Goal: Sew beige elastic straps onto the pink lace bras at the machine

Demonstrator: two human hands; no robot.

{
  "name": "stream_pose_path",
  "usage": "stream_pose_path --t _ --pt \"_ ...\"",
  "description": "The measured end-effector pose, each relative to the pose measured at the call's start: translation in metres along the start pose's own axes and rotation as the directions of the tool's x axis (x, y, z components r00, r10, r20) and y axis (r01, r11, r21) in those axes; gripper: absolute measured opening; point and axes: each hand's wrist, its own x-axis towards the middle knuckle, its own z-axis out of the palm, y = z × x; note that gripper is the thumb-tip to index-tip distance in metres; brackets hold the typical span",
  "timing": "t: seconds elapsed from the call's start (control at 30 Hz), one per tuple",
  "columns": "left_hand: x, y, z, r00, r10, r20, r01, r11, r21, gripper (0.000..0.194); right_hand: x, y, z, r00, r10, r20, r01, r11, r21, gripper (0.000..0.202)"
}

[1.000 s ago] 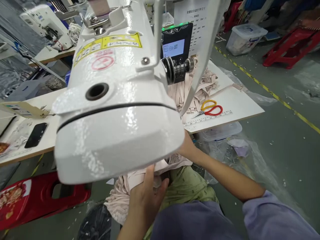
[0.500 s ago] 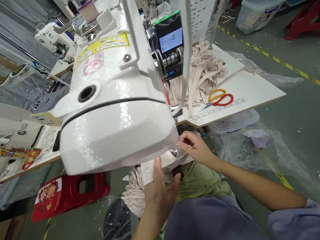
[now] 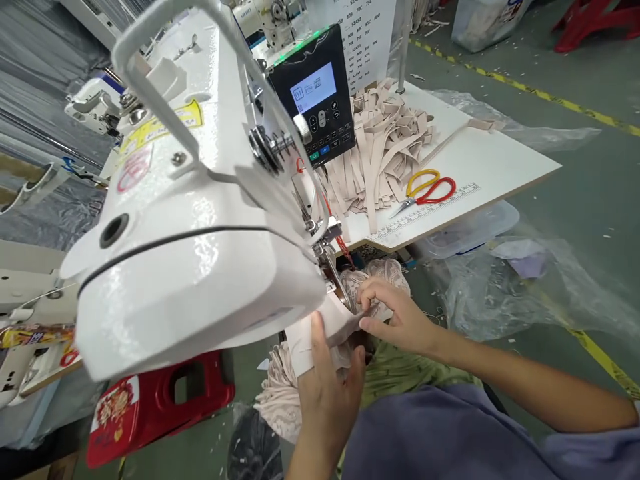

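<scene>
The pale cloth (image 3: pixel 340 325) lay under the head of the sewing machine (image 3: pixel 185 293), beside its metal guide (image 3: pixel 340 288) and over the person's lap. The right hand (image 3: pixel 403 321) had its grip closed on the cloth's near edge, thumb against bent fingers. The left hand (image 3: pixel 330 393) rested on it farther left, forefinger along the surface and thumb apart; whether that grip pinched anything beneath could not be told. The cloth looked light, soft and limp, likely to fold or slide unless steadied on both sides. Its plain band seemed the safest hold, taken flat with the finger pads; the lace (image 3: pixel 387 270) beyond the right fingers looked more delicate, easily snagged or stretched, so it called for a gentle pinch at the edge, clear of the metal parts. A loose heap of pale strips (image 3: pixel 375 143) lay on the worktop (image 3: pixel 493 163), near scissors (image 3: pixel 410 201) with yellow and red handles.
</scene>
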Motion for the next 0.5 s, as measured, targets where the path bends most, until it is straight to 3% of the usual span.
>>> stream_pose_path --t 0.27,0.4,0.5 --pt "-0.001 -0.002 0.002 1.0 -0.028 0.012 0.029 0.998 -0.062 0.075 0.005 -0.003 0.0 0.995 0.03 -0.093 -0.032 0.999 -0.02 0.021" --pt "0.001 0.004 0.009 0.999 -0.033 -0.012 0.032 0.994 -0.104 0.075 0.003 -0.011 0.005 0.994 0.103 -0.035 -0.106 0.992 -0.072 0.028" --pt "-0.021 0.022 0.018 0.999 -0.007 -0.054 0.0 0.992 -0.127 0.079 -0.008 -0.018 -0.001 0.976 0.211 0.048 -0.208 0.977 -0.05 0.038"
